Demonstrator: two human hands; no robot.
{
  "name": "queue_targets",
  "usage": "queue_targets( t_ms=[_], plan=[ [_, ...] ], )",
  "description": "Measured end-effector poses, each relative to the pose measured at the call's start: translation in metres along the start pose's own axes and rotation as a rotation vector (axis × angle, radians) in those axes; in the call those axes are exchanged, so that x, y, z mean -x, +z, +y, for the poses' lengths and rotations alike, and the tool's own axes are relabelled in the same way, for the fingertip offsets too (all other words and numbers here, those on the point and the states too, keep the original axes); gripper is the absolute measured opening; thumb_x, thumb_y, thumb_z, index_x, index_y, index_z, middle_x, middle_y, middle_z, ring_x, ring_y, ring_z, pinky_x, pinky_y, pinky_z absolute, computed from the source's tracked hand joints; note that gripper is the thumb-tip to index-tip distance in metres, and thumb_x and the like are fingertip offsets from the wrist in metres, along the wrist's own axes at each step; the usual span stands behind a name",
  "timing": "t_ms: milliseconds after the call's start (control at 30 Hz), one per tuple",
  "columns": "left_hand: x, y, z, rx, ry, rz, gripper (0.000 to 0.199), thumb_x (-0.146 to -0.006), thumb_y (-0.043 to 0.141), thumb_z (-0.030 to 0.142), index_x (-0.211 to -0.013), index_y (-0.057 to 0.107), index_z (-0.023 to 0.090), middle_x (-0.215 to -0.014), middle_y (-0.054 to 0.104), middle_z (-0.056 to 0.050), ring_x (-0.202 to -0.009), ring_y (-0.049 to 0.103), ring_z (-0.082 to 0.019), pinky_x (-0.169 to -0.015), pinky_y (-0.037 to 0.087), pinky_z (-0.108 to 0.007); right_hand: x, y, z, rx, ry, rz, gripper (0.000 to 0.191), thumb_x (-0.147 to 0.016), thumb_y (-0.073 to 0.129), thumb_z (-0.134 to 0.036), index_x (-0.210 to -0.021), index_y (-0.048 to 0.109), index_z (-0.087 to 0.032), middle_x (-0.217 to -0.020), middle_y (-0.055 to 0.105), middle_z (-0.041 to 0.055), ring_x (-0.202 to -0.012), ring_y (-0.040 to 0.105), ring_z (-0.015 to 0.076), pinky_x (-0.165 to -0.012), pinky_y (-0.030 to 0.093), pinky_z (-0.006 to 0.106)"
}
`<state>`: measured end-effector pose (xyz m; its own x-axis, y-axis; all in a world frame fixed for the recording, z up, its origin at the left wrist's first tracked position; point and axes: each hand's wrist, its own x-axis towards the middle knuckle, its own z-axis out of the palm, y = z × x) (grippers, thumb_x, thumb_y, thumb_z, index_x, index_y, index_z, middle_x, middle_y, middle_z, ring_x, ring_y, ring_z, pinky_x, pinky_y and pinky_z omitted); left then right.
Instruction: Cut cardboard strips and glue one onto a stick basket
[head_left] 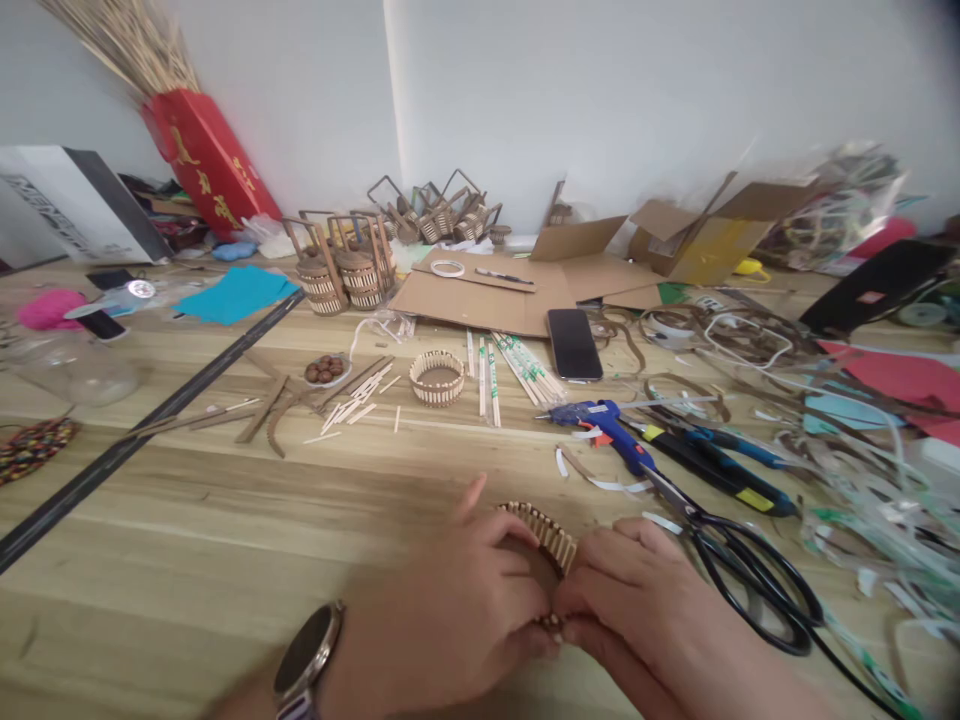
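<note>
Low in the head view, a small round basket wall [546,530] of short pale sticks with dark edging is between my hands. My left hand [480,580] is closed around its left and near side, with one finger raised. My right hand [637,590] pinches its right rim, the fingertips touching the sticks. The near part of the ring is mostly hidden by my fingers. Farther back stands a similar stick ring [438,380] with a brown base. Loose cut sticks [354,398] lie left of it.
Right of my hands lie black-handled scissors [750,570], a blue glue gun [607,425] and a black-and-yellow cutter [716,470]. A phone [574,345] and cardboard [480,298] lie behind. Finished small baskets [341,270] stand at the back left. Tangled strips [862,500] cover the right side.
</note>
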<state>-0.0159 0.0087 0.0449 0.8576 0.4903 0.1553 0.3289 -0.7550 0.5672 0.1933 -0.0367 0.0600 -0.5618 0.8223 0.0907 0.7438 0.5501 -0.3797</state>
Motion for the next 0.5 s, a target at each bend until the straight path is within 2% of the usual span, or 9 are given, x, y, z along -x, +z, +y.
queue_targets(
  t_ms=[133,233,367,500],
  plan=[
    [0.001,-0.003,-0.004,0.059,0.003,0.028,0.014,-0.097,0.057,0.029,-0.091,0.067,0.021,-0.094,0.074,0.003,-0.115,0.054,-0.018,-0.119,-0.005,-0.049,0.001,0.003,0.006,-0.025,0.058,0.090,0.007,-0.090,0.064,-0.022,-0.095,0.064,-0.028,-0.089,0.068,-0.0007,-0.085,0.064,0.0186,-0.076,0.047,0.032],
    [0.001,-0.009,-0.008,0.097,-0.017,0.029,0.014,-0.095,0.060,0.029,-0.085,0.066,0.021,-0.092,0.074,0.002,-0.114,0.055,-0.019,-0.119,0.002,-0.049,0.005,0.001,0.018,-0.008,0.074,0.150,0.019,-0.086,0.068,-0.030,-0.105,0.063,-0.029,-0.091,0.069,0.0008,-0.087,0.065,0.0207,-0.074,0.050,0.032],
    [0.000,-0.012,-0.011,0.110,-0.048,-0.010,0.015,-0.094,0.061,0.031,-0.083,0.066,0.022,-0.088,0.074,0.001,-0.117,0.054,-0.022,-0.118,0.003,-0.053,0.009,-0.005,0.028,-0.014,0.111,0.165,0.006,-0.088,0.063,-0.028,-0.093,0.064,-0.028,-0.083,0.068,0.0000,-0.080,0.065,0.0191,-0.068,0.051,0.029],
    [-0.001,-0.013,-0.011,0.131,-0.051,-0.065,0.013,-0.094,0.062,0.030,-0.084,0.068,0.023,-0.088,0.074,0.001,-0.121,0.052,-0.021,-0.119,0.001,-0.051,0.010,-0.006,0.031,-0.044,0.052,0.171,0.014,-0.091,0.054,-0.022,-0.099,0.065,-0.027,-0.083,0.068,0.0006,-0.078,0.065,0.0181,-0.070,0.050,0.030]
  ],
)
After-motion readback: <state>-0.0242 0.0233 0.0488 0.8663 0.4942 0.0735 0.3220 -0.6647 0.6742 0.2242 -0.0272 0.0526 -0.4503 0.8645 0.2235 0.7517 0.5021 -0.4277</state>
